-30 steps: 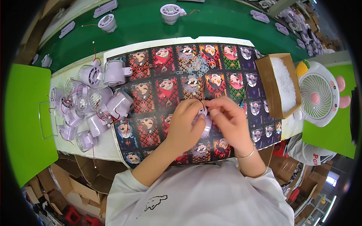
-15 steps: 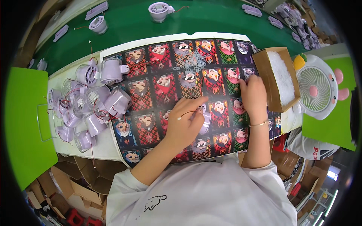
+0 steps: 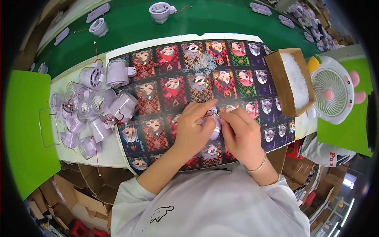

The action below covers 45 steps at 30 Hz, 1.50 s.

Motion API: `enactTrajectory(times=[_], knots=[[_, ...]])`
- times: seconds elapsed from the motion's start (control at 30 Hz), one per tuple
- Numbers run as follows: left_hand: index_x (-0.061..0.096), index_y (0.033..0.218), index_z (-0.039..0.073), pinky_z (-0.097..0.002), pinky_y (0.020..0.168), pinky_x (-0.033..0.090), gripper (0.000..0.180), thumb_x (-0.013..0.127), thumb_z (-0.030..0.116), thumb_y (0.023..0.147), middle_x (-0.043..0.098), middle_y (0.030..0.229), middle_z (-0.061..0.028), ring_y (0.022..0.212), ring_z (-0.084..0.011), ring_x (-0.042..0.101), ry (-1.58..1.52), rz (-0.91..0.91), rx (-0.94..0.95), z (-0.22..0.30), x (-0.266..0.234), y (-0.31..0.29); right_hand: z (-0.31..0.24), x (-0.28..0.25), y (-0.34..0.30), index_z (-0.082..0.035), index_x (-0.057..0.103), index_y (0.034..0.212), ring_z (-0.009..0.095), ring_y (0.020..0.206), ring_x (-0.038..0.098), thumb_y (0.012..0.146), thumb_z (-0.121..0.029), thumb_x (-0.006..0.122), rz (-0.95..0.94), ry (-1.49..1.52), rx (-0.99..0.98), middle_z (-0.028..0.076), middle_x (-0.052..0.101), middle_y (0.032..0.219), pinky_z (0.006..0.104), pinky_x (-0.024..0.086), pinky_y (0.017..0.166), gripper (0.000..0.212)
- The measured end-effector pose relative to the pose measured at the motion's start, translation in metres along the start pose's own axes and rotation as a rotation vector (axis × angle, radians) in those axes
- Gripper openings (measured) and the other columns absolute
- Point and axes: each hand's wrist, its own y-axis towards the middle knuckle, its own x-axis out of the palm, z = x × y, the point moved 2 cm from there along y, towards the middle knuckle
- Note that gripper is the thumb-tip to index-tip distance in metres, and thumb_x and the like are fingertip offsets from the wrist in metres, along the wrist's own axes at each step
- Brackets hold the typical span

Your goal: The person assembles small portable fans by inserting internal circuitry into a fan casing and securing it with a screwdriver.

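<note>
Close to the front of the patterned mat (image 3: 147, 112), my left hand (image 3: 191, 128) is closed round a lilac plastic cup-shaped housing (image 3: 215, 131) with a thin wire. My right hand (image 3: 242, 136) meets it from the other side, thumb and forefinger pinched together at the housing's top end. Whatever those fingertips hold is too small to make out. Beyond both hands, small clear rings (image 3: 207, 65) lie scattered on the mat.
Similar lilac housings with red wires (image 3: 118, 74) are heaped at the left. An open cardboard box (image 3: 283, 89) of clear small pieces stands right, beside a white fan (image 3: 328, 94). Across the back, a green belt (image 3: 221, 19) carries more lilac parts (image 3: 160, 12).
My right hand has come from beside the cardboard box, leftward and nearer, to the housing. My left hand keeps its hold. Parts on the green belt have shifted slightly left.
</note>
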Motion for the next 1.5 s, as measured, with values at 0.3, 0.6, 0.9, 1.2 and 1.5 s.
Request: enactTrajectory(times=[0.3,0.6,0.9,1.2,1.5], knots=[[0.068,0.112,-0.001,-0.0390,0.072,0.049,0.031,0.058,0.000,0.082,0.065,0.086,-0.0153,0.080,-0.0299,0.060,0.102,0.040,0.029,0.001,0.002,0.003,0.000,0.009,0.008,0.001,0.066,0.100,0.029,0.066,0.060,0.079,0.005,0.065,0.120,-0.055,0.022,0.012,0.059,0.085,0.0373,0.049,0.057,0.022],[0.069,0.109,-0.002,-0.0383,0.072,0.049,0.028,0.055,-0.001,0.085,0.065,0.085,-0.0157,0.078,-0.0301,0.060,0.063,0.019,0.013,0.001,-0.002,0.002,0.039,-0.037,0.043,-0.003,0.067,0.090,0.036,0.071,0.060,0.077,0.002,0.063,-0.065,-0.316,-0.053,0.014,0.058,0.079,0.0426,0.049,0.063,0.014],[0.048,0.133,-0.007,-0.0397,0.095,0.046,0.045,0.046,0.000,0.089,0.059,0.112,-0.0192,0.104,-0.0301,0.059,-0.224,0.128,0.009,0.011,-0.006,-0.008,0.008,-0.002,0.016,-0.001,0.050,0.131,0.040,0.118,0.055,0.074,-0.022,0.081,-0.214,0.312,-0.067,0.021,0.054,0.128,0.0465,0.043,0.101,0.068],[0.055,0.124,-0.005,-0.0374,0.101,0.045,0.035,0.046,-0.004,0.090,0.057,0.121,-0.0184,0.114,-0.0281,0.059,-0.085,0.137,-0.068,0.006,-0.058,-0.013,0.169,0.010,0.264,-0.003,0.058,0.116,0.038,0.108,0.058,0.084,-0.043,0.070,0.174,-0.655,0.316,0.020,0.058,0.117,0.0496,0.052,0.085,0.053],[0.062,0.112,-0.004,-0.0341,0.088,0.050,0.023,0.051,0.000,0.092,0.067,0.107,-0.0146,0.098,-0.0256,0.066,-0.199,0.053,-0.244,0.005,-0.054,-0.017,0.034,0.144,0.333,-0.009,0.054,0.132,0.040,0.117,0.054,0.076,-0.041,0.077,-0.202,-0.353,-0.472,0.019,0.053,0.128,0.0489,0.051,0.094,0.068]])
